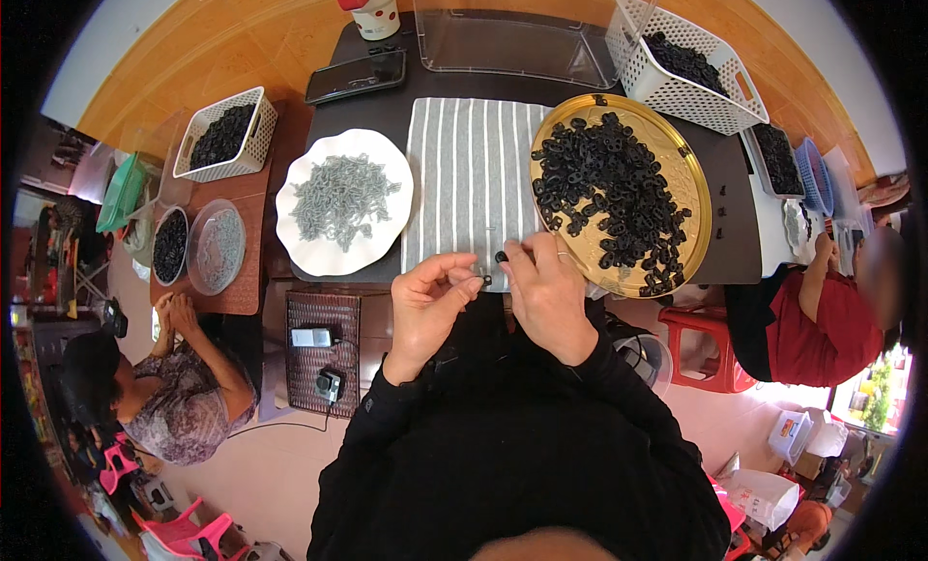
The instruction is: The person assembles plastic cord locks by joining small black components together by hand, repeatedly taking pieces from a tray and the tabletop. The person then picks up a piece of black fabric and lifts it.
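My left hand (432,305) is closed in a pinch at the near edge of a grey-and-white striped cloth (469,174). A tiny dark bit shows at its fingertips, too small to name. Just right of it, my right hand (549,305) grips a small black plastic piece (501,257) between thumb and finger. Left of the cloth, a white wavy-rimmed plate (293,255) bears a heap of small grey pieces (343,199). On the right, a round gold tray (701,237) carries many small black plastic pieces (604,179). One small grey piece (491,229) lies on the cloth.
A phone (356,76), a clear plastic lid (517,49) and a spotted cup (377,15) stand at the back. White baskets (739,112) of black pieces flank the table. Co-workers sit at the left (179,406) and right (822,319). A red stool (701,348) is at the right.
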The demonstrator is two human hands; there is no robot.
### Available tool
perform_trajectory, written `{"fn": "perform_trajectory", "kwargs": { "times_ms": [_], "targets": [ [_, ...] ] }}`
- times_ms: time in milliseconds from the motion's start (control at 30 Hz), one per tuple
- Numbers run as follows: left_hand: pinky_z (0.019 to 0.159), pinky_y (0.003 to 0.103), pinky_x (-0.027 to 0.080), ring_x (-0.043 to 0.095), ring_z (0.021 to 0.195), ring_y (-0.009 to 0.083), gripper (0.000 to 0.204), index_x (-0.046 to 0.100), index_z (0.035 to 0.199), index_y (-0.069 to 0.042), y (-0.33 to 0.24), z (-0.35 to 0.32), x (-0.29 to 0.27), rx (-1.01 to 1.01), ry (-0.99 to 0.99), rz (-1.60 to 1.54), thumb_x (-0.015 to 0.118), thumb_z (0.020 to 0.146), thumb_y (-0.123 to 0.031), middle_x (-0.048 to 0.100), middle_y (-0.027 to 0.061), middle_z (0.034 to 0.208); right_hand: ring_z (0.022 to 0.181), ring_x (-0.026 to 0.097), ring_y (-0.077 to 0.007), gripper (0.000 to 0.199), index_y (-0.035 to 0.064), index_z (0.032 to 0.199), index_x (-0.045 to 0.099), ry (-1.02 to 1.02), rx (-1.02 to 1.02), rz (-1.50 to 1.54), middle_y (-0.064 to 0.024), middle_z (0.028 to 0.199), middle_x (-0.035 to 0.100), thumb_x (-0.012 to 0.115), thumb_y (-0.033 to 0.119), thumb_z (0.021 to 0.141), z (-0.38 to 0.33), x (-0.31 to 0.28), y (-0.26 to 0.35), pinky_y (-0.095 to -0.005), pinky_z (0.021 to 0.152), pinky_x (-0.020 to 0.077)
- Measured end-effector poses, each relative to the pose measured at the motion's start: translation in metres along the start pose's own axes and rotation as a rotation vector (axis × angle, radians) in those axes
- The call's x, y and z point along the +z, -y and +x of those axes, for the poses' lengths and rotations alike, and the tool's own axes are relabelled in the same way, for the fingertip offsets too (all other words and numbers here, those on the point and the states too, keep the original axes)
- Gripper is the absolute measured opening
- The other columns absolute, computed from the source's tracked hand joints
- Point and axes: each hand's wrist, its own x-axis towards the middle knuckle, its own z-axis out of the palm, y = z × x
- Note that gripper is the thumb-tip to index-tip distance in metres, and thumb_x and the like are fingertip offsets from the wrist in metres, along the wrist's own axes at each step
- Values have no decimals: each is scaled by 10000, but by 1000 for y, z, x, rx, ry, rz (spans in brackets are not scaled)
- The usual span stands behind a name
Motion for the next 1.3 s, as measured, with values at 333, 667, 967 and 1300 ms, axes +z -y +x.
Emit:
{"fn": "perform_trajectory", "kwargs": {
  "times_ms": [333,667,967,1300],
  "targets": [
    [699,201,478,573,764,57,325,627,1166,27,-1,-1,-3,-40,115,-21,647,848,95,645,9,850,783,568,-307,235,-16,947,614,-18,-29,257,-121,854,544,612,-70,718,-2,3,-13,-389,655,470],
    [698,203,474,565,758,55,316,625,1166,30,-4,3,11,-38,182,-12,653,854,77,632,2,832,697,545,-41,89,6,1001,627,149,684,1344,3,816,623,589,17,921,-6,-10,-20,-193,605,432],
    [676,206,472,570,751,64,324,620,1174,29,-4,3,14,-27,196,-16,661,855,66,631,10,827,682,559,-54,88,9,1001,638,117,751,1527,-3,794,629,596,32,927,-8,-8,-24,-193,591,437],
    [599,188,459,573,676,67,343,618,1178,23,0,8,18,-36,228,-84,655,842,79,646,27,803,687,561,-50,114,5,1017,666,155,709,1495,-6,795,633,598,40,932,-11,-5,-23,-187,594,448]
  ]
}}
